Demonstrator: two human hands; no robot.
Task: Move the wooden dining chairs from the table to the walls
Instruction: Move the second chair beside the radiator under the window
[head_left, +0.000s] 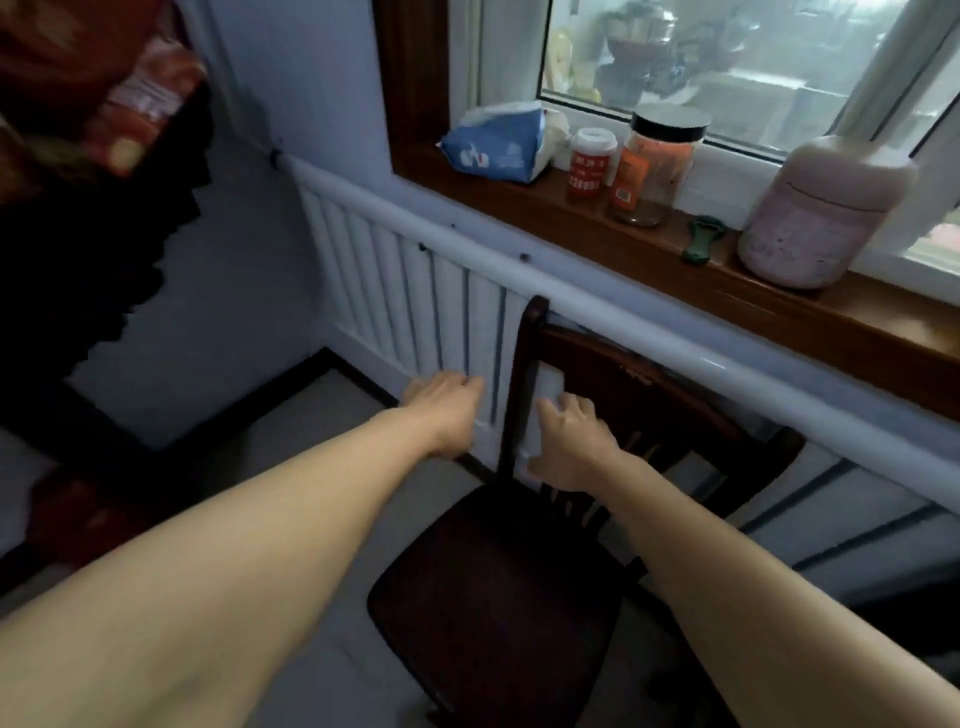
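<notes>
Now wooden chair (498, 582) backed against radiator (415, 301); left hand (447, 405) free beside it, fingers curled; right hand (571, 441) near backrest, grip unclear.

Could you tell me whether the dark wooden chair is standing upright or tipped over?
Upright: the dark wooden chair shows its seat level, backrest rising against the white radiator.
</notes>
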